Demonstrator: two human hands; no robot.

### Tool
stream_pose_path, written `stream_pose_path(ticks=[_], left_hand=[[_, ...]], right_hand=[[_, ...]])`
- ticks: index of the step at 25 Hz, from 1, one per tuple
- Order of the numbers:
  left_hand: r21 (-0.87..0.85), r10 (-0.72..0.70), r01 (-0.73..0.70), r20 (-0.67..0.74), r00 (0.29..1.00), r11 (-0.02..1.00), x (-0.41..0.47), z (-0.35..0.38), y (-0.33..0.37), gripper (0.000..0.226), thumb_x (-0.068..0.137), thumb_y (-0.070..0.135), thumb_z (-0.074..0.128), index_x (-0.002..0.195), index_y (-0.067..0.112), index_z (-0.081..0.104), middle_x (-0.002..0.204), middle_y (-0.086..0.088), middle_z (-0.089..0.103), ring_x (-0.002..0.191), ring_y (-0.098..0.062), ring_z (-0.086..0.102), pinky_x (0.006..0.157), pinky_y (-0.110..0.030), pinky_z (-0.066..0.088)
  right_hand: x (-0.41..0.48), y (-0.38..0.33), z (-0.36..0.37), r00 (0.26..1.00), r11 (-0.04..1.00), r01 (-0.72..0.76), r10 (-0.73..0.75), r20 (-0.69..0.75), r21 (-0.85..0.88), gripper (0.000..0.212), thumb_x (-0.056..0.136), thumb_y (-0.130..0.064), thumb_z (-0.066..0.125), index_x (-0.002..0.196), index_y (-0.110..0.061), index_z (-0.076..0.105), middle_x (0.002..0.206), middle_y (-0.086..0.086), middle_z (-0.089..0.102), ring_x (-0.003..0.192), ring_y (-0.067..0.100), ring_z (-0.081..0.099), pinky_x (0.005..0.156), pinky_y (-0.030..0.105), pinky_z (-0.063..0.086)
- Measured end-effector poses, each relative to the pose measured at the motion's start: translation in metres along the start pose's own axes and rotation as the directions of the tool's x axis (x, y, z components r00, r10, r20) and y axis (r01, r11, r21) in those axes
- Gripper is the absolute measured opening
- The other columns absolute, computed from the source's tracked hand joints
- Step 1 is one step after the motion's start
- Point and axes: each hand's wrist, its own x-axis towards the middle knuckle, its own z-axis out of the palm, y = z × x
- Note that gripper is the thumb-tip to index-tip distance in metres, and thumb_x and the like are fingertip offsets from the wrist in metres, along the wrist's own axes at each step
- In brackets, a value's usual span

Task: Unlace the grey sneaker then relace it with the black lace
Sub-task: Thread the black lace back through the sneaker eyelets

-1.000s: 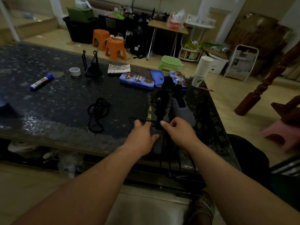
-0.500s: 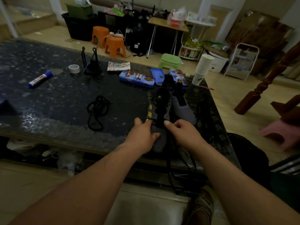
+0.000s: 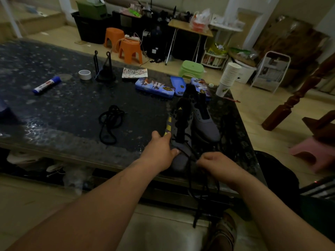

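As left hand (image 3: 159, 151) presses sneaker (image 3: 179, 160), right hand (image 3: 213, 163) pinches black lace (image 3: 188, 153), lace coil (image 3: 110, 122) nearby

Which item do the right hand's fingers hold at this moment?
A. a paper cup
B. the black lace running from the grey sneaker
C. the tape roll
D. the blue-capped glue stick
B: the right hand is curled round the black lace that comes off the grey sneaker, while the left hand rests on the sneaker's toe.
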Motion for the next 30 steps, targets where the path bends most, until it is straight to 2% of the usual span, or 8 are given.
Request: stream_pose_path(ticks=[2, 5, 8, 14, 19, 23, 26, 30], left_hand=[[-0.008, -0.016, 0.016, -0.009, 1.000, 1.000, -0.003, 0.000, 0.002, 0.073, 0.099, 0.049, 0.062, 0.158, 0.022, 0.030, 0.138, -0.009, 0.030, 0.119, -0.037, 0.056, 0.107, -0.049, 0.048], [-0.055, -0.031, 0.029, -0.028, 0.999, 0.998, -0.004, -0.003, 0.006, 0.072, 0.097, 0.047, 0.066, 0.155, 0.022, 0.032, 0.138, -0.008, 0.032, 0.119, -0.035, 0.057, 0.104, -0.045, 0.049], [-0.132, -0.103, 0.112, 0.071, 0.992, 0.985, 0.001, -0.011, 0.003, 0.070, 0.095, 0.044, 0.067, 0.153, 0.023, 0.033, 0.137, -0.005, 0.029, 0.110, -0.029, 0.058, 0.098, -0.041, 0.051], [-0.213, -0.099, 0.127, 0.134, 0.986, 0.969, 0.003, -0.014, -0.002, 0.046, 0.091, 0.039, 0.067, 0.130, 0.025, 0.047, 0.125, -0.005, 0.035, 0.098, -0.021, 0.052, 0.092, -0.037, 0.049], [-0.169, -0.128, 0.151, 0.139, 0.982, 0.974, 0.003, -0.012, 0.001, 0.049, 0.091, 0.036, 0.073, 0.129, 0.020, 0.046, 0.126, -0.005, 0.030, 0.093, -0.026, 0.055, 0.091, -0.042, 0.053], [-0.197, -0.088, 0.104, 0.090, 0.992, 0.975, 0.000, -0.014, 0.002, 0.042, 0.094, 0.035, 0.071, 0.127, 0.020, 0.051, 0.117, -0.002, 0.034, 0.095, -0.025, 0.056, 0.090, -0.038, 0.050], [-0.116, -0.003, 0.009, 0.052, 0.999, 0.993, -0.003, -0.009, 0.004, 0.022, 0.100, 0.029, 0.063, 0.116, 0.022, 0.050, 0.098, 0.006, 0.034, 0.111, -0.028, 0.047, 0.101, -0.040, 0.047], [-0.112, -0.033, 0.036, 0.032, 0.999, 0.993, -0.001, -0.005, 0.000, 0.034, 0.100, 0.031, 0.063, 0.128, 0.017, 0.050, 0.123, -0.006, 0.030, 0.089, -0.024, 0.053, 0.093, -0.039, 0.050]], right_hand=[[0.015, -0.008, 0.003, 0.947, 0.998, -0.043, 0.026, -0.319, -0.045, 0.026, 0.099, -0.034, 0.065, 0.083, -0.015, 0.057, 0.072, -0.002, 0.060, 0.066, 0.013, 0.057, 0.059, 0.028, 0.042], [0.030, -0.029, 0.016, 0.788, 0.928, 0.100, -0.295, -0.541, -0.360, 0.019, 0.096, -0.040, 0.065, 0.095, -0.024, 0.055, 0.093, -0.004, 0.055, 0.082, 0.016, 0.057, 0.067, 0.033, 0.041], [0.042, -0.062, 0.040, 0.780, 0.817, 0.254, -0.490, -0.389, -0.518, 0.012, 0.095, -0.038, 0.066, 0.095, -0.026, 0.062, 0.095, -0.004, 0.053, 0.085, 0.016, 0.055, 0.070, 0.033, 0.045], [0.064, -0.088, 0.049, 0.893, 0.690, 0.076, -0.369, -0.259, -0.720, 0.023, 0.099, -0.032, 0.057, 0.082, -0.018, 0.050, 0.092, 0.005, 0.060, 0.078, 0.026, 0.058, 0.064, 0.035, 0.044], [0.065, -0.082, 0.027, 0.948, 0.852, 0.185, -0.285, -0.138, -0.490, 0.026, 0.091, -0.034, 0.064, 0.073, -0.016, 0.058, 0.071, 0.002, 0.062, 0.068, 0.025, 0.060, 0.056, 0.036, 0.044], [0.063, -0.073, 0.036, 0.904, 0.778, 0.152, -0.358, -0.232, -0.610, 0.032, 0.095, -0.050, 0.063, 0.081, -0.022, 0.056, 0.078, -0.002, 0.059, 0.073, 0.023, 0.060, 0.057, 0.035, 0.043], [0.070, -0.082, 0.037, 0.901, 0.780, 0.136, -0.354, -0.252, -0.610, 0.031, 0.098, -0.041, 0.063, 0.079, -0.018, 0.055, 0.077, 0.000, 0.057, 0.079, 0.027, 0.061, 0.062, 0.035, 0.044], [0.053, -0.070, 0.038, 0.850, 0.792, 0.298, -0.474, -0.229, -0.533, 0.028, 0.097, -0.032, 0.067, 0.074, -0.020, 0.055, 0.075, -0.001, 0.056, 0.072, 0.019, 0.055, 0.059, 0.033, 0.038]])
